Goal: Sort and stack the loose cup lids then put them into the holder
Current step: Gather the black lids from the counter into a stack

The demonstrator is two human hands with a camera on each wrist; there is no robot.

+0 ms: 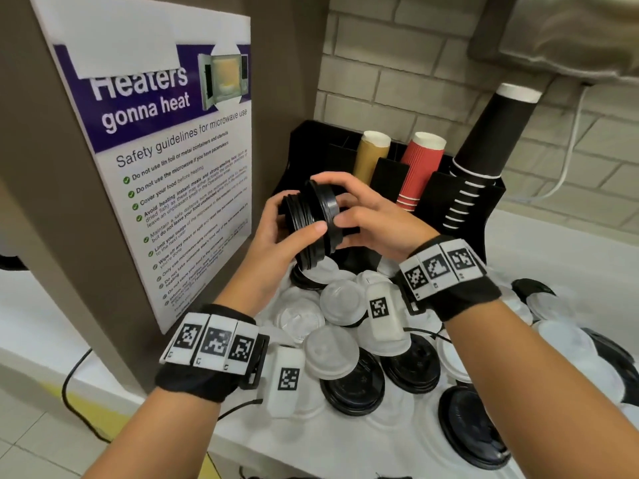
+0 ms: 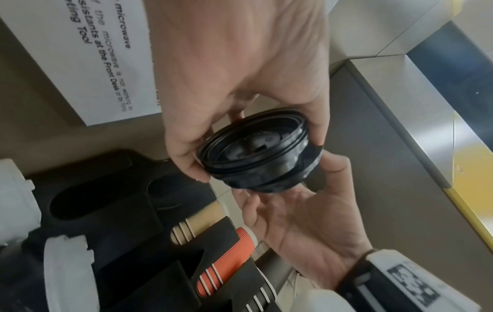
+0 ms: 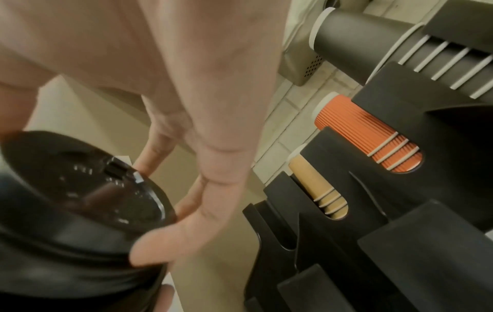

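Black lid stack [image 1: 313,223] between both hands

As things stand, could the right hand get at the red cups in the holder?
Probably not yet: the right hand is close to the red cups, nothing between, but it and the left hand grip the black lid stack.

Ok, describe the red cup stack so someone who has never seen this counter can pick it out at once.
Find the black cup holder standing against the tiled wall, behind the pile of loose lids. Three cup stacks lean out of its slots; the red ribbed cup stack is the middle one. It sits between a smooth tan cup stack and a much taller black cup stack, and is the only one that is red and ridged.
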